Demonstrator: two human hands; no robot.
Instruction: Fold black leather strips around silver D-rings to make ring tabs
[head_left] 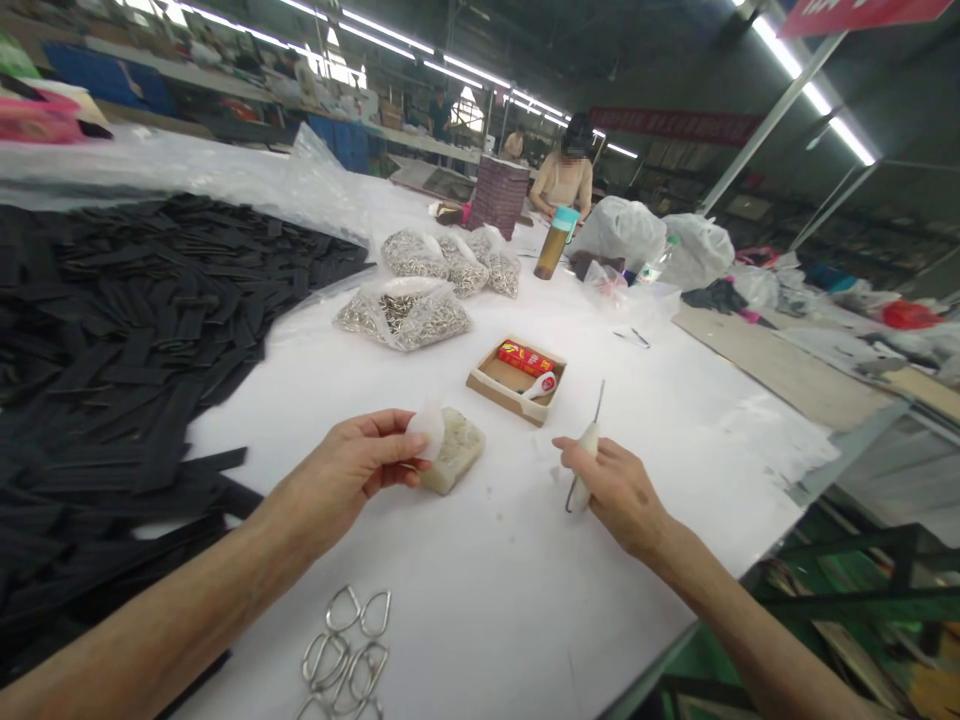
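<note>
My left hand (382,452) pinches a small translucent white disc (426,432) between thumb and fingers. The disc is held at the left side of a pale, rough-topped block (459,450) on the white table; whether they touch I cannot tell. In my right hand (611,485) is an awl-like tool (586,450) with a pale handle, its thin metal shaft pointing up and away, and a dark hooked end showing below the hand. Close to me lie several metal D-rings (346,655), some overlapping. Beyond my hands sits a shallow cardboard box (506,398) with a red box (526,356) in it.
Black fabric strips (150,310) are heaped along the left. Clear bags of metal rings (405,312) stand further back, near a teal-lidded bottle (556,243). A pair of small snips (632,338) lies at the right. Across the table a person (564,180) works beside a dark stack (497,195).
</note>
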